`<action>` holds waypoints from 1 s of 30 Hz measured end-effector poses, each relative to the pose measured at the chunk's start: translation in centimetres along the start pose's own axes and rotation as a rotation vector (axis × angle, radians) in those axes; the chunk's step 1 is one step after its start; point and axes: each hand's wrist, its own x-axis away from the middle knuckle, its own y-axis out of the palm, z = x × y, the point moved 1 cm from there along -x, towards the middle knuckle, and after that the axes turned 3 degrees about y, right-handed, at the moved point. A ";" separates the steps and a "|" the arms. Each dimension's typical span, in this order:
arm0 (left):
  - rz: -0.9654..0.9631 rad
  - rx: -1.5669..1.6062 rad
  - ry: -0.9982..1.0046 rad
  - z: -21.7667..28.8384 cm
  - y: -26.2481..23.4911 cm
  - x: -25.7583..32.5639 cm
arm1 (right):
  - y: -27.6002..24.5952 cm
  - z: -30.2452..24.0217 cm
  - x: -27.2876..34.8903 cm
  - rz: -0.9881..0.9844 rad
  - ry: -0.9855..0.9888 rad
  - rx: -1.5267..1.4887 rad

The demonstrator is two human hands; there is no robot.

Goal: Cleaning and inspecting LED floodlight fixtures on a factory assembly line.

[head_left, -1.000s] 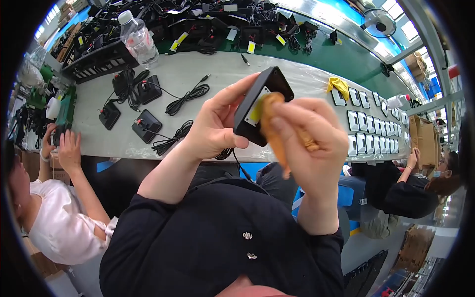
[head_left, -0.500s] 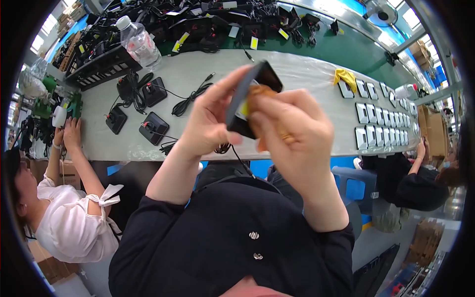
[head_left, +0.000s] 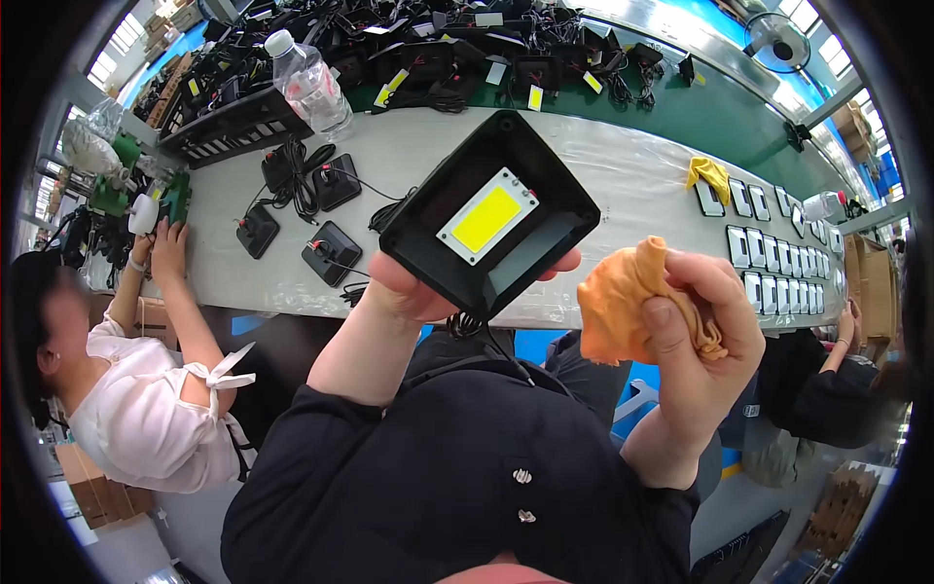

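Observation:
A square black lamp housing faces up, tilted, above the near part of the table. Inside its recess sits a white-edged plate with a yellow LED panel. My left hand grips the housing from below; most of its fingers are hidden behind it. A dark cable hangs under the housing. To the right, my right hand is closed on a crumpled orange cloth, held apart from the housing.
Several black lamp units with cables lie at left on the grey table. A plastic bottle stands beside a black crate. At right are rows of white-framed pieces and a yellow cloth. Co-workers sit at both sides.
My right hand has drawn the orange cloth out of the housing and away to the right. The housing has turned so its open face and yellow panel show.

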 end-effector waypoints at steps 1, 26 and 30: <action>-0.098 0.111 0.086 -0.3 0.0 -0.3 | 0.1 -0.3 0.0 -0.001 -0.002 0.000; 0.111 -0.314 0.147 0.9 -0.3 1.3 | 4.8 -1.8 -2.0 -0.391 -0.188 0.058; 0.071 -0.123 0.144 2.3 0.3 0.7 | 1.4 -2.0 -0.8 -0.236 -0.011 -0.053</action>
